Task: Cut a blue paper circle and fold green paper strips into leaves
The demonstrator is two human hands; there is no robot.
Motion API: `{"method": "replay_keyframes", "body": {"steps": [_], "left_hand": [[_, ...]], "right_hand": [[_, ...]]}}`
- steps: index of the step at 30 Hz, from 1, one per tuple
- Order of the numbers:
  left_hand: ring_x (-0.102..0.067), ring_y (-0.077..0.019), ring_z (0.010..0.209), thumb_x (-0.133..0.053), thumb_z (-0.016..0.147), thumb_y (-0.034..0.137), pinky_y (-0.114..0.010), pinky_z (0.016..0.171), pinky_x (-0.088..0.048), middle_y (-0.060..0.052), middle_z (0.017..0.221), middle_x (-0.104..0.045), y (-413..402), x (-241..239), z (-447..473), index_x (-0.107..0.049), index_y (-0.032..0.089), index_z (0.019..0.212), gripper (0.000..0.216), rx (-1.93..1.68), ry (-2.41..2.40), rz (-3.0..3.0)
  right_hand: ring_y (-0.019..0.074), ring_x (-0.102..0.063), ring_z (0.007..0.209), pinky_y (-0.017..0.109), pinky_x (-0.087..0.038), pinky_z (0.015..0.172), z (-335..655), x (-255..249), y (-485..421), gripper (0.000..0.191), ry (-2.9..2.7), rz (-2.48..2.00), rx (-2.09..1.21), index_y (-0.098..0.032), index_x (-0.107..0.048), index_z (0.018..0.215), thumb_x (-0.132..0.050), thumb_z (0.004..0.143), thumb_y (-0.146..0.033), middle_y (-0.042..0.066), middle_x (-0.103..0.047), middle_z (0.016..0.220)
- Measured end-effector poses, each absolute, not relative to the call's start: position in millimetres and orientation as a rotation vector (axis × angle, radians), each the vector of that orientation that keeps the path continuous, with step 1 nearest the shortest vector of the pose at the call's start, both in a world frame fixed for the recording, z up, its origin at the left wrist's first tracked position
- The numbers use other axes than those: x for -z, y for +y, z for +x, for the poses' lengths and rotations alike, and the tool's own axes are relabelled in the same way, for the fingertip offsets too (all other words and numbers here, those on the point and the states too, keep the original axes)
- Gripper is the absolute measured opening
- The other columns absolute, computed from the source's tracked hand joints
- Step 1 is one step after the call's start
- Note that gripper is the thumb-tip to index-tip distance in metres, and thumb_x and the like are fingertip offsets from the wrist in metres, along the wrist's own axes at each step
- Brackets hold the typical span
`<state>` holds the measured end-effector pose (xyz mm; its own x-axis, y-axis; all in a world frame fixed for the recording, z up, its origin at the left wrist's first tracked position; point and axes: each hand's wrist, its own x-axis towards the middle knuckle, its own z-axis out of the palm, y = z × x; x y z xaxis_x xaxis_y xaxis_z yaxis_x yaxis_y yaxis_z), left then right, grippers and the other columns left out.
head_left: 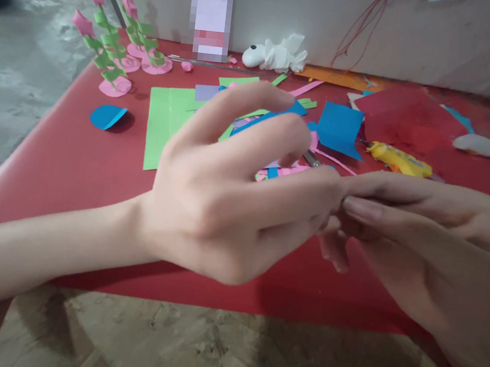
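Note:
My left hand [221,198] reaches across from the left, its back towards me. Two of its fingers arch loosely over the papers, while the others close together at the right. There its fingertips meet those of my right hand [424,231], whose thumb and fingers are pinched together. Whatever lies between the fingertips, if anything, is hidden. Behind the hands lie a green paper sheet [157,122], a blue paper piece [341,126] and thin pink strips [335,160]. A yellow-handled tool [400,159] rests just beyond my right hand.
Pink paper flowers [83,23] with green stems stand on round bases at the back left. A blue paper disc [107,117] lies on the red table [110,175]. Along the wall are a white figure [273,55], an orange strip [344,77] and red cords [361,23].

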<state>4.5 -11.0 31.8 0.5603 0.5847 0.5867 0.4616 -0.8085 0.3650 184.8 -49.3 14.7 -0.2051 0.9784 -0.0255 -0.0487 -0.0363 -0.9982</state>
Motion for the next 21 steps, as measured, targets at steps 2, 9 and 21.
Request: {"method": "replay_keyframes", "body": {"steps": [2, 9, 21], "left_hand": [[-0.061, -0.011, 0.067, -0.049, 0.08, 0.023, -0.037, 0.097, -0.048, 0.002, 0.06, -0.047, -11, -31, 4, -0.062, 0.023, 0.062, 0.022, -1.033, 0.864, 2.582], [-0.065, -0.0193, 0.103, -0.049, 0.082, 0.021, -0.038, 0.101, -0.048, 0.002, 0.073, -0.062, -14, -21, 2, -0.065, 0.024, 0.069, 0.021, -1.072, 0.835, 2.593], [-0.068, -0.0086, 0.066, -0.064, 0.083, 0.016, -0.019, 0.06, -0.052, 0.003, 0.073, -0.073, -4, -9, -5, -0.071, 0.016, 0.074, 0.011, -1.386, 0.728, 2.873]], "right_hand": [[0.0087, -0.06, 0.049, 0.015, -0.051, 0.041, 185, -16, -49, 0.018, -1.311, -1.089, -1.433, -0.025, -0.075, 0.075, -0.06, 0.079, -0.015, -0.001, -0.066, 0.062], [0.008, -0.056, 0.041, 0.015, -0.047, 0.036, 178, -16, -41, 0.011, -1.292, -1.13, -1.454, -0.022, -0.072, 0.064, -0.068, 0.073, -0.021, -0.002, -0.061, 0.051], [0.0038, -0.053, 0.039, 0.011, -0.043, 0.034, 181, -14, -35, 0.023, -1.341, -1.157, -1.136, -0.021, -0.069, 0.057, -0.056, 0.071, -0.009, -0.005, -0.062, 0.05]]}}
